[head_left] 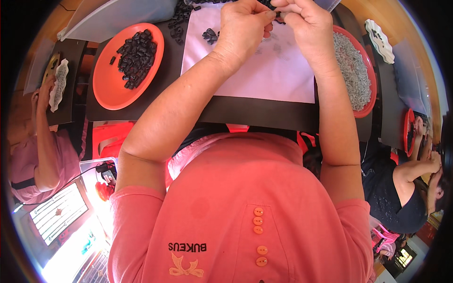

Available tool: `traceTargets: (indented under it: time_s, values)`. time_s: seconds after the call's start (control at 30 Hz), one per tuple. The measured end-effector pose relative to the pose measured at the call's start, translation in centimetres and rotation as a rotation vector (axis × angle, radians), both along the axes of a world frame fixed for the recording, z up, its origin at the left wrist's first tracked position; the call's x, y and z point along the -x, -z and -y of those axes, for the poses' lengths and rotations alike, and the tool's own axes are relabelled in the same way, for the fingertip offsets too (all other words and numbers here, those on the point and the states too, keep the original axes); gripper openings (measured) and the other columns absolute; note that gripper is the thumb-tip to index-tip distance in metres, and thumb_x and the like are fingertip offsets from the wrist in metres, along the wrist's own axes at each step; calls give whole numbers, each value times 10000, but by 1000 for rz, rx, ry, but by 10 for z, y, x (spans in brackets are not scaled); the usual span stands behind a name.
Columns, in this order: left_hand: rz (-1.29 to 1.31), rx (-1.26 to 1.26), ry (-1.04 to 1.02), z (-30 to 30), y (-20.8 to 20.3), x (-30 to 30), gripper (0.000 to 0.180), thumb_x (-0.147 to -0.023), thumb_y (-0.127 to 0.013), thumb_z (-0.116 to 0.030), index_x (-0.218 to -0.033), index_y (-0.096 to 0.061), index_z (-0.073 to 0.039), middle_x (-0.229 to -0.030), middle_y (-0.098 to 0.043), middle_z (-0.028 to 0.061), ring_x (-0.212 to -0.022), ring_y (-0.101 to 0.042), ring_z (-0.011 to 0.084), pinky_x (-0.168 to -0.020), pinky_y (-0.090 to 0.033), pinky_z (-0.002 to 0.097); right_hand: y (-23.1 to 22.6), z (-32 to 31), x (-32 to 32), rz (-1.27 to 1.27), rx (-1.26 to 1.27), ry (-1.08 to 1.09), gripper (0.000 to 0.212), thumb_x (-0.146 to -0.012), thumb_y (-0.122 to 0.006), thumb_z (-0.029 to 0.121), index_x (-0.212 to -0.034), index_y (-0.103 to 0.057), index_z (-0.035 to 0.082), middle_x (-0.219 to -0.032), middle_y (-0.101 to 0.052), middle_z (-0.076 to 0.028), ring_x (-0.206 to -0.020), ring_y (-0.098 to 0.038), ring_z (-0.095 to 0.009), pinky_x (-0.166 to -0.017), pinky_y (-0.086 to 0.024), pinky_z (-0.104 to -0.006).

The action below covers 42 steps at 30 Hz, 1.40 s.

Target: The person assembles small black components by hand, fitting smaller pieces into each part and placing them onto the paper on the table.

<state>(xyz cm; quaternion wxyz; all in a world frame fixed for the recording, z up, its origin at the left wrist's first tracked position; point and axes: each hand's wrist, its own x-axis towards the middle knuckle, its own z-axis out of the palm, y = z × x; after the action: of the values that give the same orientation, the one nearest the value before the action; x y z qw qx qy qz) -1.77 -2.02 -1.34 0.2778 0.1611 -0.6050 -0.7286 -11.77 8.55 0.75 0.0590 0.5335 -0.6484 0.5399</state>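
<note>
Close together above a white sheet (264, 85), my left hand (243, 30) and my right hand (306, 30) each pinch with thumb and fingers. A small black piece (279, 19) shows at the right fingertips, partly hidden by them. What the left fingertips grip is hidden. Beside my left wrist, a few small black plastic pieces (210, 35) lie on the sheet. An orange-red bowl (106, 82) to the left holds a heap of black pieces (138, 59). Right of my right forearm, a red bowl (370, 101) carries many small grey, metallic-looking parts (351, 70).
More loose black pieces (177, 30) are strewn on the dark table (264, 113) at the back left, by a translucent plastic bin (118, 21). Other people sit at left (45, 155) and right (401, 184), with white scalloped trays (379, 42) near them.
</note>
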Motion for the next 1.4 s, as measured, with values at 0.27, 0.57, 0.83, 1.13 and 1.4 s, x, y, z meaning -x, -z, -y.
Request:
traceTargets:
  time_s: [0.27, 0.57, 0.83, 1.13, 1.4]
  values:
    - [60, 21, 27, 1, -4, -2, 89, -944, -653, -33, -868, -652, 14, -712, -622, 48, -589, -566, 122, -529, -465, 251, -10, -2, -6, -38, -15, 44, 180, -813, -544, -157, -923, -621, -36, -794, -704, -87, -765, -698, -136, -692, -561, -271]
    - [-5, 213, -4, 2, 3, 1, 50, -916, -658, 8, -871, -646, 27, -727, -633, 53, -594, -553, 117, -538, -467, 266, -12, -3, -12, -204, -34, 87, 201, -796, -501, -159, -913, -586, -19, -754, -676, -102, -708, -678, -142, -629, -531, -285]
    - [-60, 222, 38, 6, 5, 2, 66, -917, -652, 9, -854, -645, 29, -720, -631, 56, -603, -561, 120, -538, -467, 273, -13, -5, -7, -112, -83, 40, 224, -774, -507, -147, -933, -566, -1, -755, -659, -166, -707, -705, -254, -617, -534, -330]
    - [44, 495, -150, 2, -2, 0, 123, -891, -660, -10, -780, -641, 37, -694, -642, 83, -605, -589, 141, -551, -480, 292, 2, 4, -14, -481, -42, 151, 240, -793, -512, -142, -963, -559, 21, -757, -659, -174, -748, -712, -335, -646, -554, -385]
    - [-374, 374, -36, 11, 28, 9, 98, -896, -659, 1, -804, -632, 16, -681, -611, 39, -587, -541, 116, -530, -458, 276, 5, 5, -1, -54, -30, 33, 237, -819, -472, -157, -972, -565, -2, -825, -701, -156, -778, -725, -204, -696, -551, -309]
